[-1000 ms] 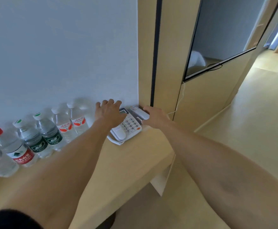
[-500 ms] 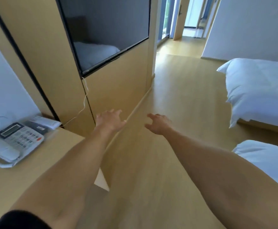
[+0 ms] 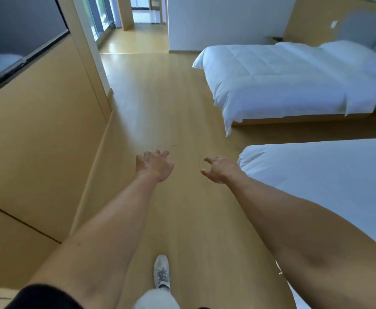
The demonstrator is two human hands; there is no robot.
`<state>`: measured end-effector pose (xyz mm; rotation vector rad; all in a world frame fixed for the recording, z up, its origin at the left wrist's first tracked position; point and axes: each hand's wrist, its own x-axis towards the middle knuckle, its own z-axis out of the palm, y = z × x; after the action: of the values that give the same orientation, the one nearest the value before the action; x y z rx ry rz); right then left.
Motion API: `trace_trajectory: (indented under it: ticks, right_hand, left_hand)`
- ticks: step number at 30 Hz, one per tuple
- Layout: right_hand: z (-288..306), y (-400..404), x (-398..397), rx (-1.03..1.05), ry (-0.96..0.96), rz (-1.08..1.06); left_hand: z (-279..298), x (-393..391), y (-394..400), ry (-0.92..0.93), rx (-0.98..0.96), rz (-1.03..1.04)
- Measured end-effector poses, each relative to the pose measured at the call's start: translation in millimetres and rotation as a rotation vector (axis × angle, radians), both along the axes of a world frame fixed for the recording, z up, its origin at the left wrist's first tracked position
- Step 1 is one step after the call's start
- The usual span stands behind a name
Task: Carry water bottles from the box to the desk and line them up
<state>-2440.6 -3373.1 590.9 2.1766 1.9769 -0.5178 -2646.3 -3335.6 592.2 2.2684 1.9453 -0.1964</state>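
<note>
Both my arms stretch out in front of me over a wooden floor. My left hand [image 3: 154,165] is empty, its fingers loosely spread. My right hand [image 3: 219,169] is empty too, fingers relaxed and slightly curled. No water bottle, box or desk shows in the head view. One white sneaker [image 3: 161,270] of mine is on the floor below my arms.
A wooden wall panel [image 3: 37,141] with a dark screen [image 3: 15,36] runs along my left. Two beds with white covers stand on the right, one near [image 3: 327,186] and one farther [image 3: 294,79]. The wooden floor [image 3: 160,108] leads ahead to a doorway [image 3: 147,16].
The view has swung right, away from the desk with its bottles and telephone, toward the room. My hands left the telephone and now hang empty over the floor.
</note>
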Motion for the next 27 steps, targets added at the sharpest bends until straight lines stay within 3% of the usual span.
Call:
trace_trajectory:
  ticks: [14,27]
  right_hand:
    - [3,201,-23,-0.006,0.014,-0.105]
    - [-29,373,17,-0.111,0.032,-0.164]
  left_hand:
    - [-14,-14,224,-0.034,-0.097,-0.085]
    - [-40,25,400,-0.090,-0.198,-0.109]
